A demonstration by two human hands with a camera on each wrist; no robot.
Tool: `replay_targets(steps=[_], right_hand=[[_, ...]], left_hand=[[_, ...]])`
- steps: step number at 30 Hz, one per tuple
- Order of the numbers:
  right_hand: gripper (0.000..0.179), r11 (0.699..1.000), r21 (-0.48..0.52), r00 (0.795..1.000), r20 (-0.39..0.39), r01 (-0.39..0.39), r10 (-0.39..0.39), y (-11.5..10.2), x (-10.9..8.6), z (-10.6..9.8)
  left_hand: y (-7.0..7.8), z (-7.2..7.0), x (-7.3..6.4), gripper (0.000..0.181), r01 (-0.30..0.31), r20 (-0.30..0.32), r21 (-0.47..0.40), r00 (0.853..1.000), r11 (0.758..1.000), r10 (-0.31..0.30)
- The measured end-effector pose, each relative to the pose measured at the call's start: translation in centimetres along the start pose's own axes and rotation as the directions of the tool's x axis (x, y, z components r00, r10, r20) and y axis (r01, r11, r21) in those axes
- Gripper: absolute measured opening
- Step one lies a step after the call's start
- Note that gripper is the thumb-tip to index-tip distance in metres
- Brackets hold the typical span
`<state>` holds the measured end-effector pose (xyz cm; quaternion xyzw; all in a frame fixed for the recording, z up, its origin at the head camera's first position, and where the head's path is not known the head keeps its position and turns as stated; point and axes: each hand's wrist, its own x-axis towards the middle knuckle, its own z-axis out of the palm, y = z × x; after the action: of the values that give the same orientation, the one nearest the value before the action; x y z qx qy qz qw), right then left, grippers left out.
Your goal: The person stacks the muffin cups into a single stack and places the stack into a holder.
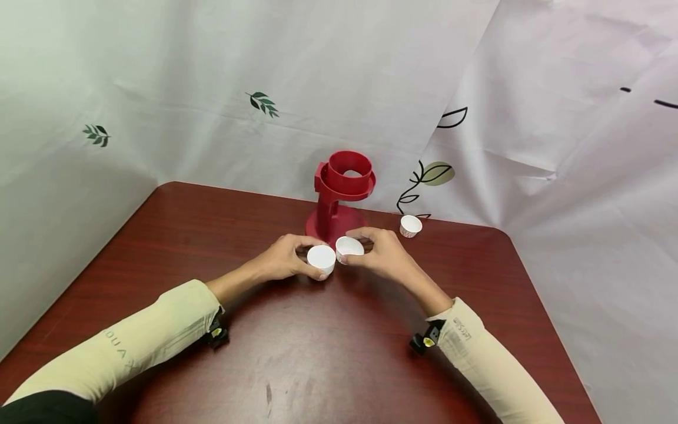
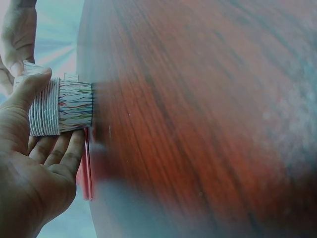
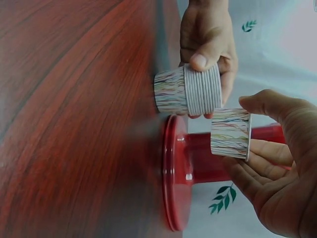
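Note:
My left hand [image 1: 284, 257] grips a stack of paper cups [image 1: 321, 259], white inside with coloured wavy lines outside. Several nested rims show on the stack [image 2: 59, 106] in the left wrist view. Between the thumb and fingers of my right hand [image 1: 385, 253] is a single paper cup [image 3: 231, 133], held just right of the stack and above the tabletop. Right behind both hands stands a red stand [image 1: 335, 222] with a round base and a ring-shaped holder [image 1: 349, 174] on top. Something white shows inside the ring.
Another small paper cup [image 1: 410, 226] stands upright near the table's back edge, to the right of the red stand. The dark red wooden table [image 1: 296, 353] meets a white cloth backdrop [image 1: 212, 118] with leaf prints at its back.

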<state>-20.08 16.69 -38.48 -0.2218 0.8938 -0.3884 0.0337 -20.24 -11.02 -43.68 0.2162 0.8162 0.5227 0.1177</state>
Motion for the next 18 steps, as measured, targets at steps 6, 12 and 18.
replay_targets(steps=[6,12,18], right_hand=[[0.055,1.000,0.014,1.000,-0.028,0.013,-0.012,-0.3,0.3,0.0],[0.054,0.998,0.052,0.999,-0.043,0.021,-0.019,-0.9,0.5,-0.1],[0.055,0.993,0.116,0.999,-0.042,0.024,-0.019,-1.7,0.7,0.3]], left_hand=[[0.1,0.1,0.0,0.057,-0.001,0.001,0.008,1.000,1.000,0.001],[0.0,0.1,0.1,0.059,0.002,-0.002,0.026,1.000,1.000,-0.002],[-0.1,0.0,0.2,0.064,-0.005,0.000,0.037,1.000,0.999,0.005]])
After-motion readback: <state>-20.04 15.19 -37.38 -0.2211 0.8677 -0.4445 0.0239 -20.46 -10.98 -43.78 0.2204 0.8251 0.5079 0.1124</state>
